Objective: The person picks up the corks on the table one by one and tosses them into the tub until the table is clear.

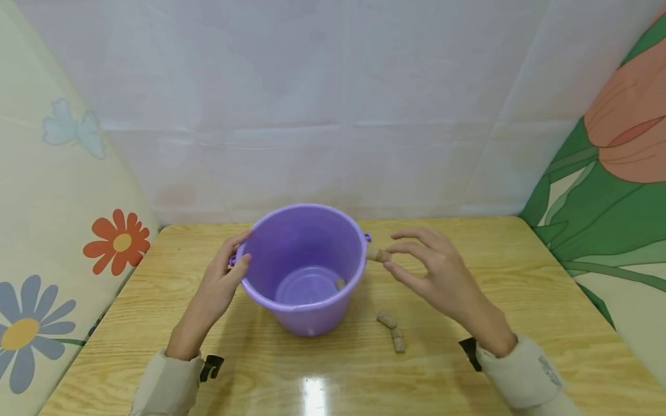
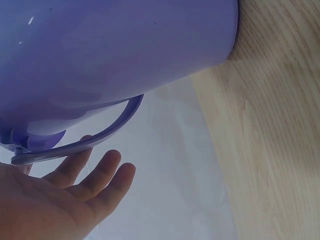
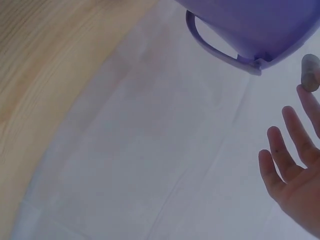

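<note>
My right hand (image 1: 437, 271) pinches a small tan cork-looking cylinder (image 1: 380, 254) between thumb and fingertip, other fingers spread, just outside the right rim of a round purple plastic bucket (image 1: 311, 323). I'd guess it's light, firm, maybe crumbly, so a gentle hold around its middle's plenty. Long axis runs roughly sideways, paler end toward the bucket. My left hand (image 1: 218, 280) grips the left rim.
</note>
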`<state>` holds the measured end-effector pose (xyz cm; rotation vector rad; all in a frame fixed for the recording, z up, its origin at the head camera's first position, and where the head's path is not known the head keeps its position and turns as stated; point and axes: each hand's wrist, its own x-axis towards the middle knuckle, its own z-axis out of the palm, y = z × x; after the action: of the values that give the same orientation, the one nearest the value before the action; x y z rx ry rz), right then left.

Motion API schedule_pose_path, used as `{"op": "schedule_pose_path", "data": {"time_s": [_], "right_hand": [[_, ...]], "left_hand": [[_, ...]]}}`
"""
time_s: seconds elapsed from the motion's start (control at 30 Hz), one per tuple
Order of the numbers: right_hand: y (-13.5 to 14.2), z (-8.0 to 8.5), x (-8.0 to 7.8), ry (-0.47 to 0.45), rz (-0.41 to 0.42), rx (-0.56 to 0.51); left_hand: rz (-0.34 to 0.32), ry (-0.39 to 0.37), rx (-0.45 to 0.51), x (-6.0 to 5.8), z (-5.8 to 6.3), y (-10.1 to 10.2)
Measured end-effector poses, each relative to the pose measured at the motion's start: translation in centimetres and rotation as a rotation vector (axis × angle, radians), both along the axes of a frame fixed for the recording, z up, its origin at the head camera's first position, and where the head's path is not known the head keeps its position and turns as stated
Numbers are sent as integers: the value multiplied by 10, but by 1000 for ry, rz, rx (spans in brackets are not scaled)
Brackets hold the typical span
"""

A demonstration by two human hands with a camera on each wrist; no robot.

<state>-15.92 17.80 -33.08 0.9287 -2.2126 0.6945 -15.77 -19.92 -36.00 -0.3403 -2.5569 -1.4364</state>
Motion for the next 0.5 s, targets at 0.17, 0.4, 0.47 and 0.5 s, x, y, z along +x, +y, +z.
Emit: {"op": "schedule_pose_path", "data": {"time_s": [0.17,0.4,0.47,0.5], "right_hand": [[-11,1,-2,24,16,-7],[-24,2,-6,28,49,-1],[-28,3,-7,28,61,0],[-29,3,-8,24,69,-2]], "left_hand": [[-1,-5,0,1,0,0],[-9,-7,5,1,1,1],[-9,-4,6,1,1,1],[-6,-2,5,1,0,1]]}}
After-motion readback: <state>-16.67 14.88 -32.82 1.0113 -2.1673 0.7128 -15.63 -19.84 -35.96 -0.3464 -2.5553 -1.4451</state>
